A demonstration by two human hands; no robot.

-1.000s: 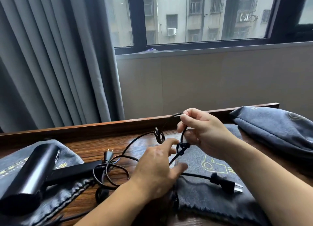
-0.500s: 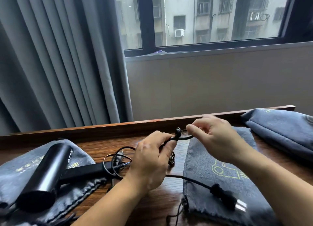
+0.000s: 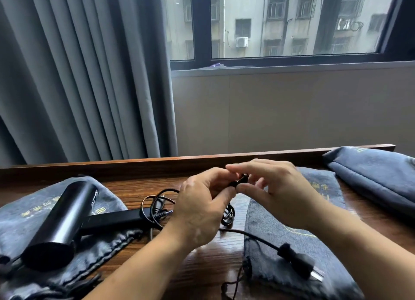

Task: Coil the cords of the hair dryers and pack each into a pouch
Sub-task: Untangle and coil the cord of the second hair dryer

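Over the middle of the wooden table [image 3: 139, 187], both hands hover close together. Between them is a black cord [image 3: 238, 183], bunched there into a small dark knot. The left hand [image 3: 202, 209] comes in from the near side, its grip pinching the knot between thumb and curled forefinger. The right hand [image 3: 280, 194] meets it from the other side. Its grip pinches the same bunch, forefinger on top and thumb beneath, with the remaining fingers spread loosely. Those fingers are slightly blurred, so I cannot tell how firmly they press.

Under the left hand the cord drops into a few small loops on the table. It then runs toward the near edge and to the right, ending at its plug [image 3: 296, 260]. The plug lies on the middle pouch [image 3: 292, 232], a flat grey-blue cloth bag with yellow print. A drawstring [image 3: 242, 270] trails off the pouch's near corner.

At the left a black hair dryer [image 3: 60, 223] lies on its side on the left pouch [image 3: 22, 221]. The end of its barrel faces the near edge and its handle points toward the table's centre. A second cord [image 3: 157, 206] sits in loose loops at the end of that handle, partly hidden behind the left hand.

The right pouch [image 3: 377, 176] rests at the far right against the table's raised back edge. It looks plump and lies well apart from the hands. A grey curtain [image 3: 78, 75] hangs left of the window [image 3: 280, 21].
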